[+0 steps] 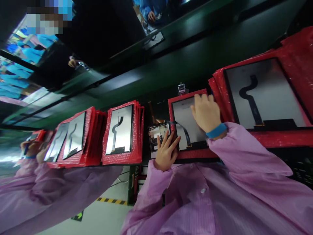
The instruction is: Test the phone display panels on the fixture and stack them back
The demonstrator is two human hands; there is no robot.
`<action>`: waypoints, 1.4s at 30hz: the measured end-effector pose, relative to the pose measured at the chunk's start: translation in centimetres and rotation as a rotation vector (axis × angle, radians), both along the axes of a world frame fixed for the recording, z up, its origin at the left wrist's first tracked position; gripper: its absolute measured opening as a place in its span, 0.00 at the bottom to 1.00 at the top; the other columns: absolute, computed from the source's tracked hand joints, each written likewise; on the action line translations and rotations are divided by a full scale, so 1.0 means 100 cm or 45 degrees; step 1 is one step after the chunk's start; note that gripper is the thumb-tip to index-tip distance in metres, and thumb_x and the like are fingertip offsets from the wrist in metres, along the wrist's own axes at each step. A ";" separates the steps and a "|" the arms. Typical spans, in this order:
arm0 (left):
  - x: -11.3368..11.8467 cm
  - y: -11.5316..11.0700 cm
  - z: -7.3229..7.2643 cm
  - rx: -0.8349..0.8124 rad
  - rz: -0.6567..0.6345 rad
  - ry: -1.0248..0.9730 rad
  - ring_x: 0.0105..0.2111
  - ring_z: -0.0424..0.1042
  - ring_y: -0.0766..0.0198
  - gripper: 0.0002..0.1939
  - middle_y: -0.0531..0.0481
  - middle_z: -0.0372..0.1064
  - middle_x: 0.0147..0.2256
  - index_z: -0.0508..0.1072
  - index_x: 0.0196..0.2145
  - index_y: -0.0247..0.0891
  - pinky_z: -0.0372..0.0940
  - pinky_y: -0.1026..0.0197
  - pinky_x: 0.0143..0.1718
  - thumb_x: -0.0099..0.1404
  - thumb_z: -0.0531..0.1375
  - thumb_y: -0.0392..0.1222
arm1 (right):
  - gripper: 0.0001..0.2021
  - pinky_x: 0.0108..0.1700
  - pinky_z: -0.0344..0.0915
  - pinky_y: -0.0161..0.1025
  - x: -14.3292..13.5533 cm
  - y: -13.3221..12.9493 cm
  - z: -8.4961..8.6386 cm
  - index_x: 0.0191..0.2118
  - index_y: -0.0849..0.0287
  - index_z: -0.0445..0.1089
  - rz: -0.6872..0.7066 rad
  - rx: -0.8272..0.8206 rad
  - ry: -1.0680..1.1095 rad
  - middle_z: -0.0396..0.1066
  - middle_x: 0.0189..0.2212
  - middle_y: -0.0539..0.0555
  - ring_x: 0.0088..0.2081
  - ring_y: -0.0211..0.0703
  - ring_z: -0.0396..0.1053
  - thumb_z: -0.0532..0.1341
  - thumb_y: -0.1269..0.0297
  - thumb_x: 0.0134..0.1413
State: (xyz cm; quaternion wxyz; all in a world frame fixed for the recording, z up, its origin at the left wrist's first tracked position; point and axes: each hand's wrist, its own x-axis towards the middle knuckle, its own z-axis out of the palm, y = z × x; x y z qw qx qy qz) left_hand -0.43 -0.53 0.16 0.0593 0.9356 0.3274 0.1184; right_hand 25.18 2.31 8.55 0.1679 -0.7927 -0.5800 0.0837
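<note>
Nearest, across the bottom of the head view, is a lilac smock (190, 202) with a row of buttons, its sleeves reaching up toward the bench. Just above it, right of centre, a grey-backed display panel (184, 112) lies on a red bubble-wrap sleeve (195, 154), and both hands are at it. The left hand (166, 152) is at the panel's lower-left edge, fingers fanned wide and apparently grasping nothing, reaching over the border between the panel and an opened device with exposed circuitry (154, 133) just to the left. The right hand (207, 112), a blue wristband (216, 130) below it, covers the panel's upper-right part with its fingers bent; I can't tell from here whether they pinch anything. A dark ribbon cable (185, 132) rises from the panel's lower edge and curves left toward the device, passing above the left fingers. Toward the right edge of the frame, beyond the right hand, a larger-looking panel (274, 94) rests on red wrapping. Left of centre, well apart from the left hand, another panel (123, 130) tops a red stack. At lower left stretches a co-worker's lilac sleeve (61, 192).
</note>
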 end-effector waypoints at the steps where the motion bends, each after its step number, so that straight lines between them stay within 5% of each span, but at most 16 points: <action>1: -0.001 0.000 0.002 0.016 -0.024 -0.008 0.72 0.49 0.46 0.29 0.38 0.58 0.68 0.65 0.66 0.41 0.42 0.31 0.70 0.68 0.52 0.32 | 0.18 0.51 0.64 0.53 -0.008 0.001 -0.007 0.57 0.67 0.66 0.153 0.069 0.050 0.68 0.53 0.70 0.57 0.63 0.62 0.54 0.63 0.67; 4: -0.003 0.004 0.015 0.092 -0.124 -0.156 0.61 0.69 0.53 0.24 0.40 0.72 0.57 0.72 0.59 0.41 0.61 0.43 0.64 0.68 0.52 0.31 | 0.14 0.56 0.59 0.50 -0.033 0.004 -0.028 0.49 0.60 0.72 0.672 0.103 0.379 0.72 0.51 0.61 0.54 0.53 0.63 0.55 0.59 0.69; 6: -0.003 0.011 0.025 0.240 -0.103 -0.382 0.49 0.76 0.57 0.19 0.44 0.78 0.45 0.76 0.50 0.43 0.69 0.50 0.55 0.67 0.53 0.30 | 0.11 0.55 0.58 0.48 -0.046 0.005 -0.040 0.44 0.59 0.73 0.813 0.083 0.563 0.73 0.49 0.57 0.53 0.50 0.63 0.56 0.60 0.69; 10: 0.003 0.037 0.036 0.527 0.175 -0.591 0.51 0.73 0.54 0.14 0.42 0.77 0.45 0.76 0.48 0.39 0.67 0.47 0.55 0.68 0.55 0.35 | 0.07 0.51 0.58 0.46 -0.056 0.005 -0.052 0.39 0.60 0.73 0.849 0.151 0.649 0.73 0.46 0.57 0.49 0.47 0.64 0.58 0.67 0.66; 13: 0.005 0.059 0.030 0.380 0.201 -0.424 0.57 0.69 0.51 0.15 0.40 0.76 0.49 0.76 0.47 0.37 0.56 0.41 0.65 0.71 0.52 0.41 | 0.07 0.51 0.59 0.44 -0.052 0.009 -0.055 0.39 0.61 0.72 0.853 0.181 0.638 0.74 0.45 0.56 0.48 0.44 0.65 0.57 0.69 0.66; 16: 0.003 0.070 0.020 0.229 0.134 -0.436 0.52 0.72 0.54 0.13 0.45 0.78 0.41 0.76 0.37 0.39 0.48 0.40 0.69 0.72 0.52 0.42 | 0.07 0.52 0.59 0.43 -0.048 0.012 -0.056 0.38 0.61 0.71 0.845 0.190 0.603 0.74 0.45 0.56 0.47 0.43 0.66 0.56 0.70 0.65; 26: 0.003 0.070 0.012 0.117 0.081 -0.427 0.44 0.74 0.57 0.12 0.49 0.77 0.34 0.74 0.31 0.42 0.43 0.38 0.71 0.70 0.54 0.40 | 0.10 0.52 0.56 0.51 -0.064 0.001 -0.051 0.42 0.64 0.73 0.971 0.211 0.162 0.75 0.45 0.60 0.51 0.53 0.63 0.55 0.68 0.65; 42: 0.004 0.068 0.007 0.141 0.087 -0.419 0.46 0.74 0.57 0.13 0.50 0.77 0.34 0.75 0.30 0.42 0.44 0.35 0.71 0.71 0.54 0.41 | 0.14 0.55 0.53 0.51 -0.055 0.007 -0.053 0.43 0.63 0.74 0.988 0.137 0.238 0.76 0.47 0.59 0.53 0.51 0.63 0.53 0.63 0.70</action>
